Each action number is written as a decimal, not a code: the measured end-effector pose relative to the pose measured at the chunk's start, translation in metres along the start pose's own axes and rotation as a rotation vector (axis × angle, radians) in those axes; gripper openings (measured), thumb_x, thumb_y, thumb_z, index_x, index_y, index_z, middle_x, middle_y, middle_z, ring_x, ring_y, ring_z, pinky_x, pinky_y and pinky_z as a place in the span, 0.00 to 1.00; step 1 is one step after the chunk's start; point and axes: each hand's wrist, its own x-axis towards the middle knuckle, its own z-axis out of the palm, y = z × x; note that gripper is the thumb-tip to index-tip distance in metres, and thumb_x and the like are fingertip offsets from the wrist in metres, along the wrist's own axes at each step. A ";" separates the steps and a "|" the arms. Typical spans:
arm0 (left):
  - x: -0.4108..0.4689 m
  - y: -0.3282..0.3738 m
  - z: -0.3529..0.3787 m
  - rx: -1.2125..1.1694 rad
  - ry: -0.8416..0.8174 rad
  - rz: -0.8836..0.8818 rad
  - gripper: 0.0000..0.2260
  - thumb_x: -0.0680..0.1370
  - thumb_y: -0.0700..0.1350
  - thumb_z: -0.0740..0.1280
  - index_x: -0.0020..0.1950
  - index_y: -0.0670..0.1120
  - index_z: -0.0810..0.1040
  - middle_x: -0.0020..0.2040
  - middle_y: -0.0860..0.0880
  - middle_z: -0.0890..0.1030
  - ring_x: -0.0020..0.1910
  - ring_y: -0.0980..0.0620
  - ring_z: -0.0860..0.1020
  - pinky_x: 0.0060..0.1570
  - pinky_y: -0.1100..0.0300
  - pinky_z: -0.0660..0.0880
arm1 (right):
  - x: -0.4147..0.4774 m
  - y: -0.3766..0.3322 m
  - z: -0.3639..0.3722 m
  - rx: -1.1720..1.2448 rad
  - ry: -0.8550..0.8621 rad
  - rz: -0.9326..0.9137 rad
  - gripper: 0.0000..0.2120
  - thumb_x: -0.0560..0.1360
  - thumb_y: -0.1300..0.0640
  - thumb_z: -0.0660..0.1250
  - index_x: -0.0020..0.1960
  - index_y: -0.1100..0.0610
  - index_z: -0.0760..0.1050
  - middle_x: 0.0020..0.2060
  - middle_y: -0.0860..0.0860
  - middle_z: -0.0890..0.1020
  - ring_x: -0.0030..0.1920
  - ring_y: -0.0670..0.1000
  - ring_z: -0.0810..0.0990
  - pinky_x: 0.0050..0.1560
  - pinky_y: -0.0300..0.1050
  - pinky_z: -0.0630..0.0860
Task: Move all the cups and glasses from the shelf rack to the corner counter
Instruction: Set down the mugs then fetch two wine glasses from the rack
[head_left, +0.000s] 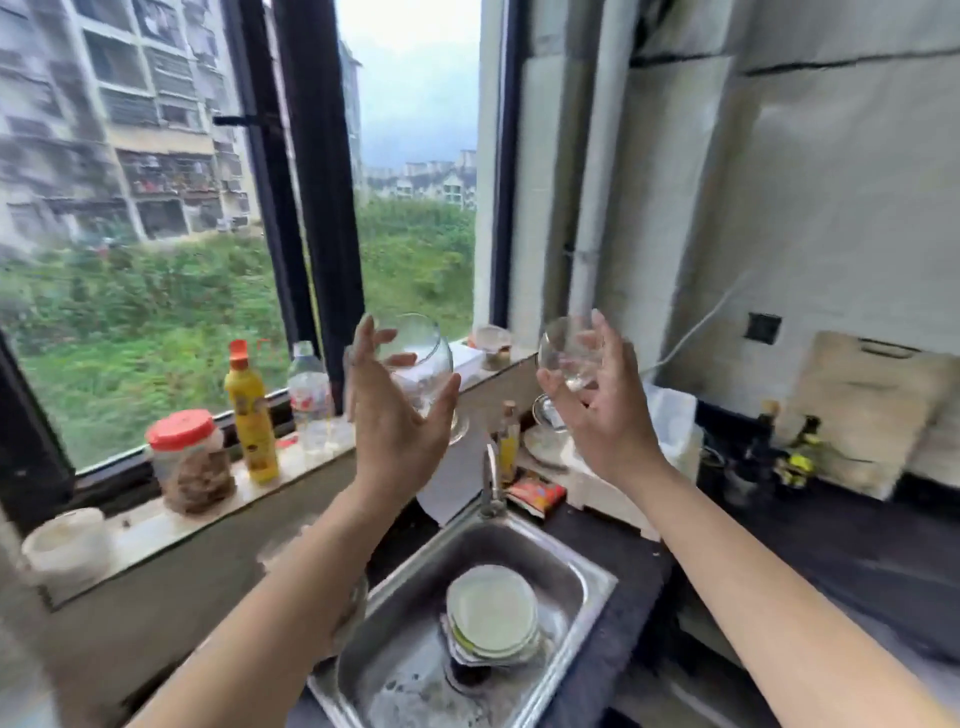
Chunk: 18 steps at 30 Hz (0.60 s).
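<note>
Above the steel sink (566, 577), both bare arms are raised toward the window, each hand carrying one clear stemmed glass.

Left hand (395, 415): fingers curled around the bowl of a large wine glass (422, 358), thumb on the right side, other fingers on the left. Glass tilted, mouth pointing up and left; its foot shows just below the thumb. It is held in the air, clear of every surface.

Right hand (605, 400): fingers wrapped around the bowl of a smaller wine glass (566, 353), palm turned toward the camera. Its round foot (545, 410) shows below the hand, to the left of the wrist. Also held in the air, apart from the left glass.

Sink: a stack of pale plates (492, 613) lies in the basin; tap (491, 478) stands at the far rim.

Windowsill, left to right: white tub (65, 540), jar with red lid (189, 462), yellow bottle with orange cap (252, 415), clear plastic bottle (309, 395).

Dark counter (831, 545) runs to the right of the sink. Near the corner, behind the hands: a small bottle of yellow liquid (509, 441), a red packet (537, 493), a white dish (545, 441). Further right, dark bottles (795, 452) and a pale cutting board (872, 415) leaning on the wall.

Shelf rack is out of frame.
</note>
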 end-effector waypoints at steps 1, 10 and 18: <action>-0.005 0.014 0.027 -0.031 -0.041 -0.005 0.42 0.74 0.45 0.75 0.78 0.40 0.52 0.69 0.44 0.68 0.64 0.48 0.74 0.61 0.45 0.73 | -0.002 0.012 -0.028 -0.030 0.023 0.011 0.39 0.75 0.41 0.69 0.80 0.49 0.54 0.64 0.45 0.70 0.61 0.44 0.77 0.62 0.54 0.78; -0.084 0.154 0.268 -0.277 -0.274 -0.023 0.38 0.71 0.49 0.76 0.75 0.45 0.59 0.66 0.53 0.72 0.59 0.61 0.75 0.58 0.68 0.72 | -0.039 0.131 -0.286 -0.122 0.189 0.111 0.34 0.75 0.46 0.73 0.76 0.48 0.61 0.62 0.41 0.69 0.60 0.41 0.79 0.53 0.34 0.77; -0.165 0.265 0.465 -0.547 -0.509 -0.121 0.33 0.70 0.50 0.75 0.70 0.55 0.62 0.64 0.58 0.71 0.58 0.48 0.79 0.51 0.36 0.78 | -0.092 0.227 -0.493 -0.204 0.357 0.258 0.31 0.75 0.48 0.74 0.68 0.29 0.61 0.63 0.39 0.69 0.64 0.45 0.77 0.52 0.38 0.80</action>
